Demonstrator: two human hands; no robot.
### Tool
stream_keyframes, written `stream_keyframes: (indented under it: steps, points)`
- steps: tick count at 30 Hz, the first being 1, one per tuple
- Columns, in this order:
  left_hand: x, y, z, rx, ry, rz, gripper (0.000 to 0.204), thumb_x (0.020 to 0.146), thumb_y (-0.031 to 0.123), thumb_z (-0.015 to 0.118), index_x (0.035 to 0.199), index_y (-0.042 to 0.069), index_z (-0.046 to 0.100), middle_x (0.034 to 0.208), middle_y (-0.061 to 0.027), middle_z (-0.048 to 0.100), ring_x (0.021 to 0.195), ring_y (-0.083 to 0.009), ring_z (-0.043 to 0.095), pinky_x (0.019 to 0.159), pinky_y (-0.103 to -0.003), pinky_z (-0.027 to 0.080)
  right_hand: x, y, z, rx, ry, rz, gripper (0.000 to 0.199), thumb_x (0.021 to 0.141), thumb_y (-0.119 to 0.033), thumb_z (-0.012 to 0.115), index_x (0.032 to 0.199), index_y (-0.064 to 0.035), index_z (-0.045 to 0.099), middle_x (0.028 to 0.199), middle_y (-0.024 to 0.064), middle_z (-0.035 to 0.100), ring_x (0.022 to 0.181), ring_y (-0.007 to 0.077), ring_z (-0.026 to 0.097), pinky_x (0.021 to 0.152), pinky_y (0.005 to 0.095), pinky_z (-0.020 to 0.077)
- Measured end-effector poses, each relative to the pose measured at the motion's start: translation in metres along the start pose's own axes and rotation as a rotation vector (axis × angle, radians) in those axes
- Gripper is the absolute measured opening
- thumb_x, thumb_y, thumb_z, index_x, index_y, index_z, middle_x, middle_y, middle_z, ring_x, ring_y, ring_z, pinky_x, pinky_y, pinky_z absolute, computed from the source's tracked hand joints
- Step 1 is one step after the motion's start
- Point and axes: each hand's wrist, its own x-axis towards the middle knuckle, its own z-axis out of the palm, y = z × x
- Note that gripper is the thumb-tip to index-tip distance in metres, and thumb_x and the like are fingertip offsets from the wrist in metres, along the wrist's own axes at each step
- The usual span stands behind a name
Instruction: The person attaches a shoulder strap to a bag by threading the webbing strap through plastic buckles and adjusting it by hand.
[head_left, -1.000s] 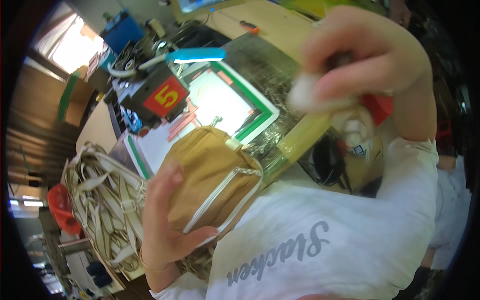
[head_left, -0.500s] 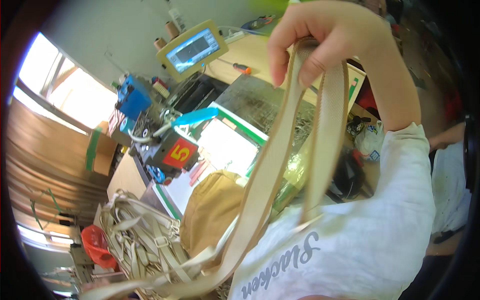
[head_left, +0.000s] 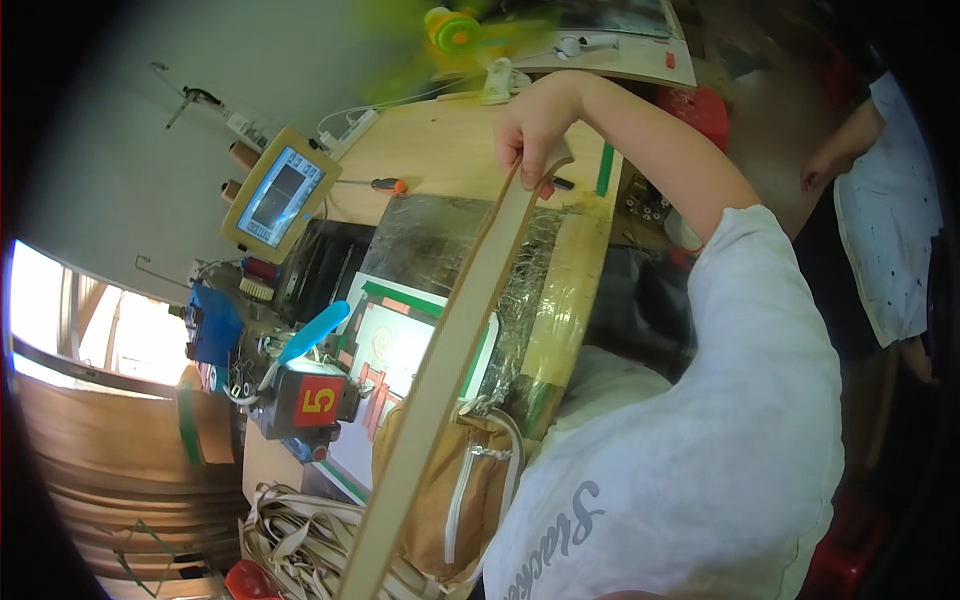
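My right hand (head_left: pixel 540 122) is closed at the far side of the table. From it a long beige webbing strap (head_left: pixel 440 385) with brown edges slants down to the lower left and leaves the picture. A short end of the strap sticks out beside my fingers. Behind the strap lies a brown fabric bag (head_left: pixel 420 500) with a white zipper or trim, close to my shirt. A heap of beige straps (head_left: pixel 300 535) is piled at the lower left. My left hand is out of the picture.
An automatic sewing machine head (head_left: pixel 310 400) with a blue lever stands left of a white template (head_left: pixel 390 335). A control screen (head_left: pixel 280 200), an orange-tipped screwdriver (head_left: pixel 390 186) and a blurred green fan (head_left: pixel 455 32) are farther back. Another person (head_left: pixel 885 220) is at the right.
My right hand has moved left and slightly down in the picture. The strap, looped over it before, now runs as one straight length. The view has turned, showing more of the table's far side.
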Motion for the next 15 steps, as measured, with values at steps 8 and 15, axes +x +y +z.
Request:
stream_keyframes:
  steps: [8, 15]
  points:
    - [0.035, 0.024, 0.011, -0.087, -0.144, 0.016, 0.045, 0.073, 0.005, 0.065, 0.113, -0.004, 0.046, 0.091, -0.0108, 0.055, 0.078, -0.0245, 0.056, 0.073, -0.034, 0.047, 0.015, 0.042, 0.003, -0.015, -0.162, 0.044, 0.015, 0.079, -0.013, 0.064, 0.072, -0.0008, 0.060, 0.062, 0.0043, 0.057, 0.054, 0.0117, 0.054, 0.055, 0.0260, 0.0458]
    - [0.061, 0.039, 0.022, -0.148, -0.281, 0.012, 0.045, 0.073, 0.004, 0.065, 0.113, -0.004, 0.046, 0.091, -0.0106, 0.055, 0.079, -0.0242, 0.056, 0.074, -0.034, 0.047, 0.005, 0.073, -0.003, 0.087, -0.029, 0.022, 0.016, 0.076, -0.014, 0.067, 0.073, 0.0013, 0.063, 0.062, 0.0044, 0.059, 0.052, 0.0095, 0.054, 0.047, 0.0220, 0.0414]
